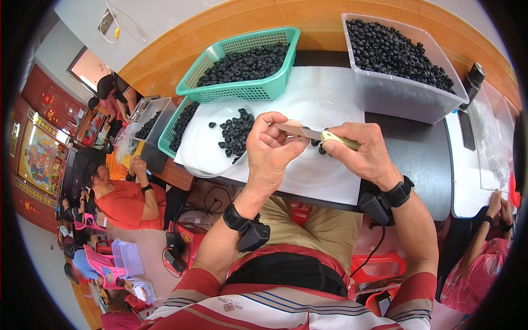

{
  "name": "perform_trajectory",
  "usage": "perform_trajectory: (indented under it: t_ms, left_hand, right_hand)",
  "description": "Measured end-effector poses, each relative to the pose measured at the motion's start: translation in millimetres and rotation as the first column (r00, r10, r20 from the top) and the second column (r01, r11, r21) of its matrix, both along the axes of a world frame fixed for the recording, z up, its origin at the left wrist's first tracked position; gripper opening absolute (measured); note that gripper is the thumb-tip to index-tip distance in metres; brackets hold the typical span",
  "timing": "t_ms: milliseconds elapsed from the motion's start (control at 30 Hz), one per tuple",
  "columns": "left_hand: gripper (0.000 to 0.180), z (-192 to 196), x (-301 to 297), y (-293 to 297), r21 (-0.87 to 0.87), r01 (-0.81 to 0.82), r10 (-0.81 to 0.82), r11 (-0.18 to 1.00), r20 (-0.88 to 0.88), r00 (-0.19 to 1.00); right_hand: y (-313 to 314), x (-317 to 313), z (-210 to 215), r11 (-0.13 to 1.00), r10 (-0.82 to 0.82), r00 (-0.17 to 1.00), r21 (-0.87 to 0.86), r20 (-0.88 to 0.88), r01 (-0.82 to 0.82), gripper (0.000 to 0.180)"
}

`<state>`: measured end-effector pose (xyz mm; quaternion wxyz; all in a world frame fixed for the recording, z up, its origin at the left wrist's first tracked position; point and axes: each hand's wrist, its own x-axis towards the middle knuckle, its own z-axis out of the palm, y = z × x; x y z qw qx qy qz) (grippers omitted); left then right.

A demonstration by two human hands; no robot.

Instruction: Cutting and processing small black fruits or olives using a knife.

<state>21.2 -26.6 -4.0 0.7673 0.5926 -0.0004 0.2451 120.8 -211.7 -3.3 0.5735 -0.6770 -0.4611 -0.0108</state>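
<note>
"Right hand first: what is it doing?"

"Gripping the pale green handle of a knife, whose blade points left, across to the left hand."

"And that one?"

"Curled, thumb and fingers drawn close at the blade; I cannot tell what is pinched there."

"Where are the black pieces?"

"Heaped on a clear plate at left, with a few more just below the knife."

"What lies under it all?"

"A white board on a dark table; a green basket and a clear bin, both loaded with black pieces, stand behind."

"And the room?"

"Orange tiles along the wall, a pinkish floor, and a person in an orange-red shirt sitting at left"
</note>
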Motion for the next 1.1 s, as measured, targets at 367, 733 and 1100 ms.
perform_trajectory:
  t_ms: [367, 733, 1100]
  left_hand:
    - [0.047, 15.2, -13.7, -10.6, -0.119, 0.207, -0.199, 0.971, 0.076, 0.977]
    - [0.04, 9.8, -10.0, -1.9, -0.26, 0.193, -0.179, 0.946, 0.079, 0.981]
    - [0.044, 13.8, -11.0, -2.3, -0.273, 0.204, -0.198, 0.94, 0.05, 0.979]
  right_hand:
    - [-2.5, 2.6, -0.4, 0.998, -0.059, 0.997, -0.013, -0.059, 0.059, 0.027]
    - [-4.7, 0.7, -1.8, 0.993, 0.064, 0.998, 0.105, -0.023, -0.061, 0.03]
    - [-5.0, 0.4, 2.5, 0.996, 0.052, 0.998, 0.07, 0.035, -0.054, 0.03]
